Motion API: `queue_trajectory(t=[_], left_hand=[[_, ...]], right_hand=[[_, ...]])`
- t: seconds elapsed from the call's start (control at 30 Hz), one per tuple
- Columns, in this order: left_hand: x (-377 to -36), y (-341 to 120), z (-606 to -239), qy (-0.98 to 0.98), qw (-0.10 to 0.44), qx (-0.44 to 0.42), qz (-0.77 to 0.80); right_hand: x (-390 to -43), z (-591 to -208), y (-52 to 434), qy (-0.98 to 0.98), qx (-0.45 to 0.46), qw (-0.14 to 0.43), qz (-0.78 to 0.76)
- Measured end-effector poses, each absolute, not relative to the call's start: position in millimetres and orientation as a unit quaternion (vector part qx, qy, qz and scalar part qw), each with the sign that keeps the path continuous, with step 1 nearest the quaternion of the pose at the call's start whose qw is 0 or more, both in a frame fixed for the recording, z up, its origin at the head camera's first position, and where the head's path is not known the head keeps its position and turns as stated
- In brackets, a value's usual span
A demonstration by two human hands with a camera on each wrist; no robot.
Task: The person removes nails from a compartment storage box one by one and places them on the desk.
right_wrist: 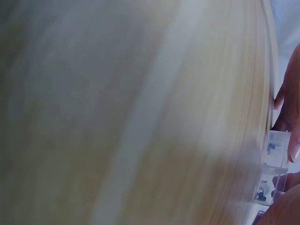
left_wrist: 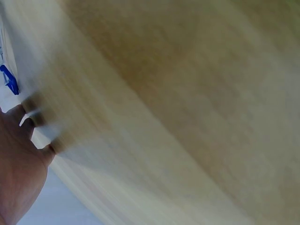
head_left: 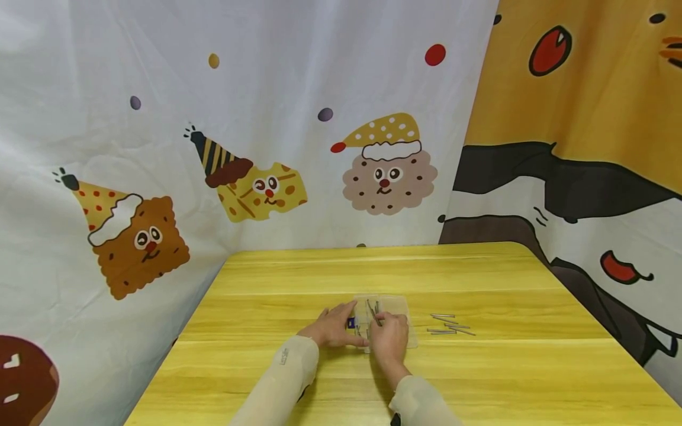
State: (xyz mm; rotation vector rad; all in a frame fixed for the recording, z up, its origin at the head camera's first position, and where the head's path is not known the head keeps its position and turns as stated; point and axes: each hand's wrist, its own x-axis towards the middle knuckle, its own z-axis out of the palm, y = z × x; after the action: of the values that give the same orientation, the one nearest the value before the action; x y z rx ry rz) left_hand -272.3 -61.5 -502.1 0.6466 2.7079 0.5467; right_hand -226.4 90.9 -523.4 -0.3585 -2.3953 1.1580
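Note:
A clear plastic compartment box [head_left: 395, 303] lies on the table with its lid open to the right. My left hand [head_left: 337, 326] holds the box's left side, its thumb at the near end and fingers toward the far end, around a blue latch [head_left: 351, 323]. Over the compartments, my right hand [head_left: 391, 337] pinches a long, thin, nail-like metal piece [head_left: 372, 310]; its end in the fingers is hidden. Small metal parts show in the compartments [right_wrist: 272, 149] in the right wrist view. Several loose nails [head_left: 450, 326] lie right of the box.
The wood-patterned table [head_left: 256, 307] extends around the box on all sides. Behind it hangs a white curtain [head_left: 298, 71] printed with cartoon biscuits, meeting a yellow printed one [head_left: 602, 89] on the right.

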Motion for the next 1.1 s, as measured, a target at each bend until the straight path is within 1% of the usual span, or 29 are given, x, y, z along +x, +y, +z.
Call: queue_trajectory(t=[0.37,0.73,1.1], left_hand=[[-271.6,-60.6,-501.4,0.944,0.152,0.225,0.187],[-270.8,-60.0,-498.5,0.944,0.146,0.229,0.186],[-270.4,-60.1,-499.0,0.944,0.146,0.229,0.186]], right_hand=[[-225.6,-526.0,88.2,-0.88,-0.136,0.236,0.389],[-225.0,-525.0,86.8,-0.888,-0.137,0.228,0.375],[-225.3,-523.1,84.4,-0.915,-0.121,0.216,0.319]])
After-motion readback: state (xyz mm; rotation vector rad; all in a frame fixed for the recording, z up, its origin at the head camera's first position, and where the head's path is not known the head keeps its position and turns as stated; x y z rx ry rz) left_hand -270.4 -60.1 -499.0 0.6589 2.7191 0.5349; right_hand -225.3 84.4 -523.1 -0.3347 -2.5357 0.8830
